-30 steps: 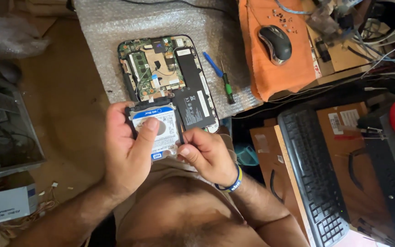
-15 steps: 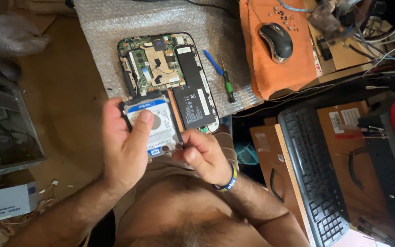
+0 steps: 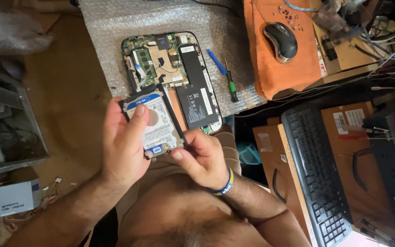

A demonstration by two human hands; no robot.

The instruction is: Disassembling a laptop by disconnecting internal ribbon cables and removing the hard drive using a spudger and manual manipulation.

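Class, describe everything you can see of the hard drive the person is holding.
The hard drive is a flat, slim rectangle with a white and blue label on its upper face, set in a thin black frame. It is tilted and held above the opened laptop. The left hand grips its left side, thumb lying across the label. The right hand pinches its lower right corner with the fingers. Its underside is hidden.

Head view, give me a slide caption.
Both hands, left hand and right hand, hold a hard drive above an opened laptop.
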